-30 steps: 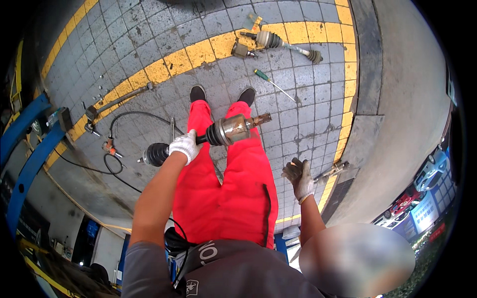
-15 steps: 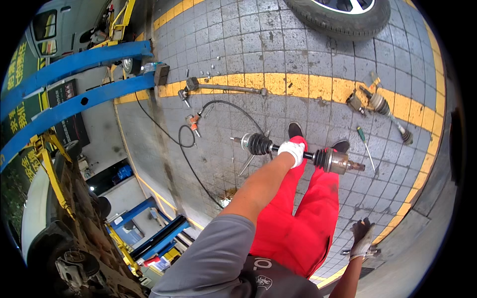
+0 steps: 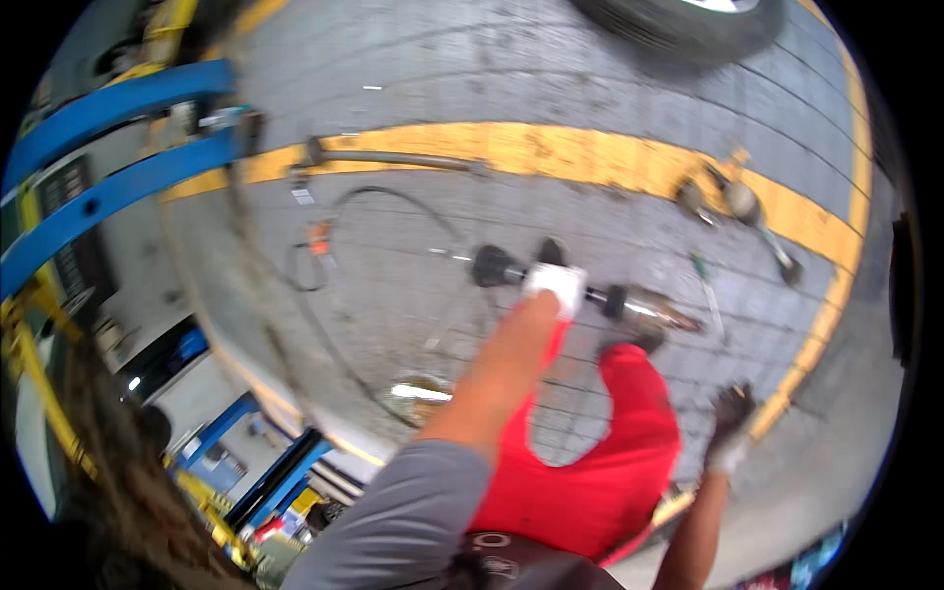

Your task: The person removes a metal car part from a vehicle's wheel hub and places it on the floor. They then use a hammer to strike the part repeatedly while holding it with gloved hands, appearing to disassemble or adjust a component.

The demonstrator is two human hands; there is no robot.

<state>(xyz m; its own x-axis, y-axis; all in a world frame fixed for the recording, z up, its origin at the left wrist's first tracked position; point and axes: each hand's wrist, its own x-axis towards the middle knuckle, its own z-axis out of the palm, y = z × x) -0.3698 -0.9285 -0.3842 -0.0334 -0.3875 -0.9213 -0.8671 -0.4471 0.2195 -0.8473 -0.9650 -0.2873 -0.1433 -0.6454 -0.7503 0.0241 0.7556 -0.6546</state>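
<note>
The left hand (image 3: 554,287), in a white glove, has its fingers closed around the middle of a car drive shaft (image 3: 580,293) and holds it level out in front of the body, above the tiled floor (image 3: 413,246). A black rubber boot sits at each side of the grip, with the shiny metal joint end pointing to the person's right. The right hand (image 3: 730,433), in a darker glove, hangs low by the red trouser leg (image 3: 610,462); the picture is too blurred to tell whether its fingers are open or closed, or whether it holds anything.

The step in hand looks like carrying the shaft across the workshop with 1 hand. Since 1 hand bears a long, heavy part at its middle, the next move likely calls for keeping it balanced or bringing the right hand up to steady the joint end.

On the floor lie a long bar (image 3: 393,157) on the yellow line (image 3: 551,152), a black cable (image 3: 393,211), a screwdriver (image 3: 706,290) and a second joint part (image 3: 737,202). A tyre (image 3: 678,25) shows at the top.
</note>
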